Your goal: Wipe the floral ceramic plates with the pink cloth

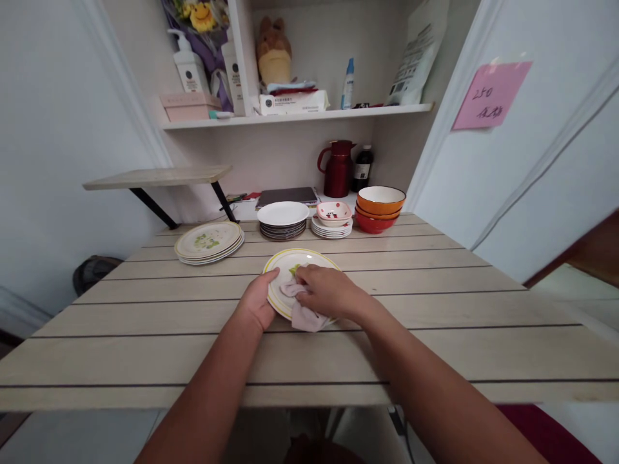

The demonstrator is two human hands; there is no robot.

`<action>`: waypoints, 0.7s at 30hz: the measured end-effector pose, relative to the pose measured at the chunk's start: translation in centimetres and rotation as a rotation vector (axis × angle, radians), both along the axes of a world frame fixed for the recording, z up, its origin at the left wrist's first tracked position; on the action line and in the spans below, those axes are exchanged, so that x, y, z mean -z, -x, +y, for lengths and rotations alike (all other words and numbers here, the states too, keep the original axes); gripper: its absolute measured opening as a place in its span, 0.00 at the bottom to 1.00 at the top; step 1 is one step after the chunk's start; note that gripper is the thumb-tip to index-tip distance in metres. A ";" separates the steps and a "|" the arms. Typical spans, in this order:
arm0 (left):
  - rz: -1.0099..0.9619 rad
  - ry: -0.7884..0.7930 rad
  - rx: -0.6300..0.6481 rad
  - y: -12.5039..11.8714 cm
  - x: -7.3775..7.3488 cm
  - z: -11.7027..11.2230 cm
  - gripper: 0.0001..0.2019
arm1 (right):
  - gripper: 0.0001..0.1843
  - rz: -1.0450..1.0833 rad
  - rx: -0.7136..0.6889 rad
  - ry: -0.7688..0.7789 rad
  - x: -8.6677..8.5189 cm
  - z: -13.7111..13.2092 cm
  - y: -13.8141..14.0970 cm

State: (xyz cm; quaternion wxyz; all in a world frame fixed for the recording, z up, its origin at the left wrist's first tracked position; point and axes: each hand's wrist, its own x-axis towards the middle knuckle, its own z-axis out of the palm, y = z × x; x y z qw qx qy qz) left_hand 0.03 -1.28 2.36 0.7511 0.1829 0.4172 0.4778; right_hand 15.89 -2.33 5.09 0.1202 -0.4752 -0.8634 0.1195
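A cream plate (pixel 285 259) with a yellow rim and a green print lies tilted slightly over the middle of the table. My left hand (pixel 260 299) grips its left edge, thumb on top and fingers beneath. A pale pinkish cloth (pixel 305 318) is bunched in my right hand (pixel 325 290), which presses it onto the plate's face. Part of the cloth hangs over the near rim. My right hand and wrist hide the plate's right side.
Behind stand a stack of cream plates (pixel 209 240), white and dark plates (pixel 283 214), small dishes (pixel 333 225) and orange and red bowls (pixel 380 205). A red jug (pixel 338 169) and a dark bottle (pixel 362 169) are at the back. A small raised shelf (pixel 159 177) stands left on the slatted table (pixel 145 351).
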 end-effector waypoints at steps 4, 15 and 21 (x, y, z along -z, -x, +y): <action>-0.009 -0.004 -0.007 0.0 -0.2 0.0 0.18 | 0.10 0.020 -0.053 -0.002 -0.2 -0.4 0.4; -0.002 -0.014 0.005 -0.2 -0.2 0.0 0.21 | 0.16 -0.032 0.117 -0.009 0.4 0.9 -0.1; 0.004 -0.019 -0.001 0.0 0.2 0.1 0.21 | 0.11 -0.059 -0.030 0.039 -0.4 0.0 -0.9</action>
